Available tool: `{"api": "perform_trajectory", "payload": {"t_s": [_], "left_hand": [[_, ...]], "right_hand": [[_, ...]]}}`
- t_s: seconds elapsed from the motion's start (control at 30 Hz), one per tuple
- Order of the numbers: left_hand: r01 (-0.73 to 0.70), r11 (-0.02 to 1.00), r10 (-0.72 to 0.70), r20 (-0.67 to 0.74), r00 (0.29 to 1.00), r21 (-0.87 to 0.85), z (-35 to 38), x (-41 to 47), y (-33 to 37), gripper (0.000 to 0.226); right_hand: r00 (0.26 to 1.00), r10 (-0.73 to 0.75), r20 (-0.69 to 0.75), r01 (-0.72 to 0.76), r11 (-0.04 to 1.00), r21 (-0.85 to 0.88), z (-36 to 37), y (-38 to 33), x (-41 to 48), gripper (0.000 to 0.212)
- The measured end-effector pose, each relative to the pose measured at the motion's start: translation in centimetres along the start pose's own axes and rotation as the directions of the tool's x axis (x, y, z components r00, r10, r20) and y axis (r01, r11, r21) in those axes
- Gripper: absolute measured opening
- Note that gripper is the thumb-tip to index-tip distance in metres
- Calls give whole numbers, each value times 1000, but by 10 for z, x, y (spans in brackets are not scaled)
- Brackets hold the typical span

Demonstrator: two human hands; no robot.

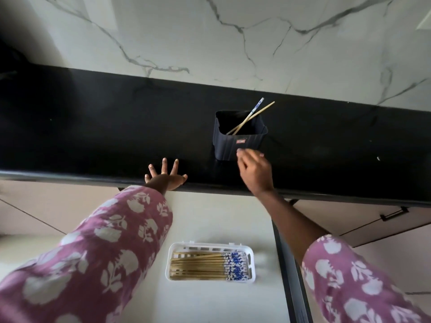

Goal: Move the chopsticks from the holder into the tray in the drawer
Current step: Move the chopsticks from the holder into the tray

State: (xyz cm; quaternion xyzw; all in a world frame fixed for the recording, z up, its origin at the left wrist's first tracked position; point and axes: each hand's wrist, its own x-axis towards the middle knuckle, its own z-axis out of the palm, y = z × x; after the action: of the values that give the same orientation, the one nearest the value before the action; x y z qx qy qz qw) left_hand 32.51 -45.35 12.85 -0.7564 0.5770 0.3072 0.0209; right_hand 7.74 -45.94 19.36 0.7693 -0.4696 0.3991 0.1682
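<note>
A dark square holder (240,145) stands on the black counter (93,127). Two chopsticks (251,115) lean inside it toward its back right corner, one with a blue-patterned top. My right hand (255,170) hovers just in front of the holder's lower right side, fingers loosely curled, holding nothing. Resting flat on the counter's front edge is my left hand (166,177), fingers spread. Below, a white tray (253,259) lies in the open drawer (210,217) with several chopsticks (207,266) lying lengthwise, blue ends to the right.
A white marble wall (233,43) rises behind the counter. The drawer's dark right rail (289,264) runs downward beside my right forearm. A cabinet front with a black handle (394,214) sits at the right under the counter.
</note>
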Motion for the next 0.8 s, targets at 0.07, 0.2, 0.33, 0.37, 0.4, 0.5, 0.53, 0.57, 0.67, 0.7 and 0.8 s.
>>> {"api": "perform_trajectory", "payload": {"t_s": [0.07, 0.2, 0.33, 0.37, 0.4, 0.5, 0.53, 0.57, 0.67, 0.7, 0.8], "left_hand": [[15, 1000, -15, 6, 1000, 14, -2, 2, 1, 68], [21, 1000, -21, 64, 998, 6, -8, 5, 0, 70], [103, 995, -102, 105, 989, 3, -10, 3, 9, 64], [128, 992, -129, 149, 980, 15, -11, 3, 13, 61], [143, 989, -146, 186, 972, 30, -13, 3, 15, 60], [158, 987, -161, 237, 958, 32, -15, 6, 18, 58], [158, 987, -163, 241, 957, 40, -15, 6, 17, 58], [155, 986, -165, 237, 957, 59, -15, 7, 16, 59], [141, 987, -156, 223, 962, 84, -15, 8, 15, 60], [138, 987, -152, 221, 963, 80, -16, 8, 15, 60], [128, 990, -139, 223, 965, 63, -16, 7, 15, 61]], "right_hand": [[989, 145, -13, -145, 989, 22, 0, 9, 32, 5], [844, 507, 175, -521, 853, 41, 15, 26, 87, 21], [545, 783, 300, -823, 567, 18, 40, 39, 129, 25], [467, 823, 323, -868, 496, -11, 47, 42, 136, 28], [409, 843, 349, -892, 450, -41, 54, 44, 140, 29], [308, 856, 416, -926, 370, -75, 71, 48, 147, 29], [289, 858, 424, -933, 352, -76, 76, 49, 148, 30], [276, 862, 426, -939, 337, -73, 80, 49, 148, 30], [251, 875, 415, -953, 299, -55, 87, 46, 148, 30], [251, 881, 402, -954, 295, -51, 88, 44, 148, 30], [252, 900, 355, -957, 286, -47, 91, 45, 144, 31]]}}
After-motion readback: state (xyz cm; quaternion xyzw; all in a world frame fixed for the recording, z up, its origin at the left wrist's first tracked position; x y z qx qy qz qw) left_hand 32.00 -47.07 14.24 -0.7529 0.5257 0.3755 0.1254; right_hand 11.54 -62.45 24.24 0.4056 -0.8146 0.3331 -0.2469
